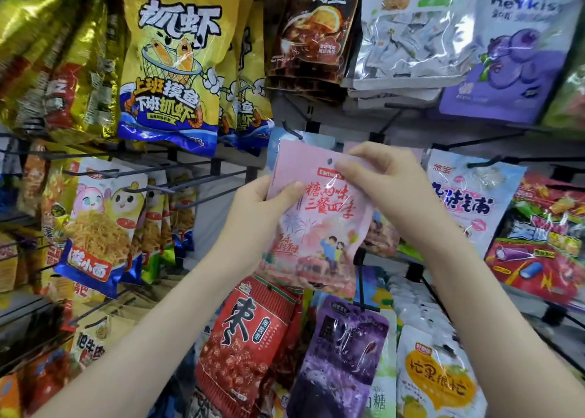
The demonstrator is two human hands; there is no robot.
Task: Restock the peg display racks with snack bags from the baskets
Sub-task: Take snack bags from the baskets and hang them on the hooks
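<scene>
A pink snack bag (319, 224) with red lettering is held up in front of the peg rack, its hang hole near the top edge. My left hand (262, 205) grips the bag's left side, thumb across the front. My right hand (386, 177) pinches the bag's top right, just beside the hole. A black peg tip (289, 129) juts out just above the bag's top left corner; the bag is not on it. No basket is in view.
Hanging bags crowd the rack: yellow shrimp snacks (171, 63) above left, noodle snacks (98, 224) at left, a red bag (250, 345) and purple bag (345, 357) below, a blueberry bag (512, 53) above right. Several bare black pegs (190, 189) stick out at centre left.
</scene>
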